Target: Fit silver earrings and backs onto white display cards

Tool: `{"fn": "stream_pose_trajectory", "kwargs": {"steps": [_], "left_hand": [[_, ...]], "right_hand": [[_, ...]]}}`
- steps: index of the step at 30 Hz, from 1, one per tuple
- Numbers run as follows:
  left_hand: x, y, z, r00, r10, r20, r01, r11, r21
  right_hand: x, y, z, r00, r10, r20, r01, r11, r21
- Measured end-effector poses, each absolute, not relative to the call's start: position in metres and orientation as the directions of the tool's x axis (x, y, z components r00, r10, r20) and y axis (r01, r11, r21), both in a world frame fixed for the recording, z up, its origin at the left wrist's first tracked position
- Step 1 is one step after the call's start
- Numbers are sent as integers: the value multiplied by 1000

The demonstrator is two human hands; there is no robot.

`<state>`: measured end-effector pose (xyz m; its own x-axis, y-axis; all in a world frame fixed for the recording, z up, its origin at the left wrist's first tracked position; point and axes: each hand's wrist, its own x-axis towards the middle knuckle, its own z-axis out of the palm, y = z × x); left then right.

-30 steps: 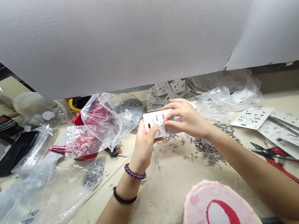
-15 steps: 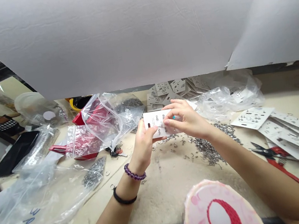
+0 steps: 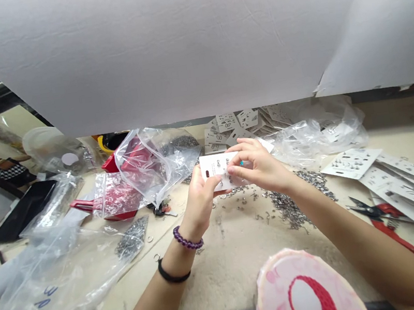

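My left hand [image 3: 199, 190] grips the left end of a white earring card [image 3: 210, 164], its thumb lying over the front. Small metal earrings sit on the card in pairs, and a dark slot shows near its left edge. My right hand [image 3: 257, 163] is over the card's right part, thumb and index fingertip pinched together at its face. Whatever is between those fingertips is too small to make out. A turquoise spot shows by the right fingers. Beneath and to the right of the hands spreads a heap of small silver metal pieces [image 3: 290, 210].
Clear plastic bags [image 3: 55, 289] cover the left side, near a black phone [image 3: 23, 210] and a red scoop [image 3: 85, 204]. Several filled cards [image 3: 393, 188] and red-handled pliers [image 3: 383, 224] lie right. A white panel [image 3: 181, 43] hangs across the back above more cards [image 3: 227, 122].
The view has shifted very slightly. Both hands keep almost the same pose on the card, with the right fingers still at its earrings.
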<state>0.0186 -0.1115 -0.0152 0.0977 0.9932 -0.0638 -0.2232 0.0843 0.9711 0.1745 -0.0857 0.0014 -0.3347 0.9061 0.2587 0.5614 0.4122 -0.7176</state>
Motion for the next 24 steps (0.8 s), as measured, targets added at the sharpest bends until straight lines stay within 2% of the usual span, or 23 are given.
{"fn": "stream_pose_trajectory", "kwargs": {"steps": [7,17,24], "left_hand": [[19,-112,-15,77,995,-61,-177,74,981],[19,-112,-14,26,999,-23,-119,26,993],[21,-113,-20,-21,999,32,-93,-33,995]], "right_hand": [[172,-88,1,-318,901,294,577,430,-694],[167,-91,0,-288,908,303,521,414,-747],[162,-94,-3,-270,870,413,562,491,-666]]}}
